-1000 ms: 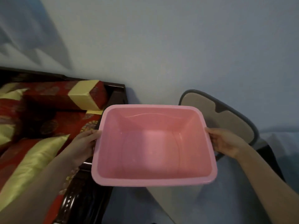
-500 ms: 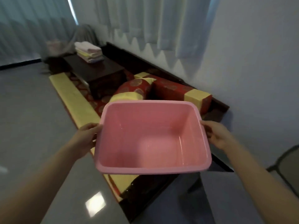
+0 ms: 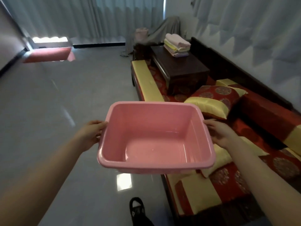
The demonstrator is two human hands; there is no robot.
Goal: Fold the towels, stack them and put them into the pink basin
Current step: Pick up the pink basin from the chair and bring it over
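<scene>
I carry the empty pink basin [image 3: 156, 165] in front of me, above the floor and the couch's edge. My left hand [image 3: 92, 132] grips its left rim and my right hand [image 3: 219, 132] grips its right rim. Far ahead, a stack of folded towels [image 3: 176, 44], pink on top with yellow and lilac below, lies on a small dark wooden table [image 3: 182, 66] that stands on the long couch.
A long wooden couch with red and gold cushions [image 3: 216, 101] runs along the right wall. Grey tiled floor [image 3: 48, 111] spreads to the left. A grey sheet covers furniture [image 3: 162, 30] beyond the table. Curtains hang behind. My shoe [image 3: 136, 207] shows below.
The view has swung left from the wall to the room, so the couch, table and towel stack have come into sight ahead. Both hands still hold the basin by its sides.
</scene>
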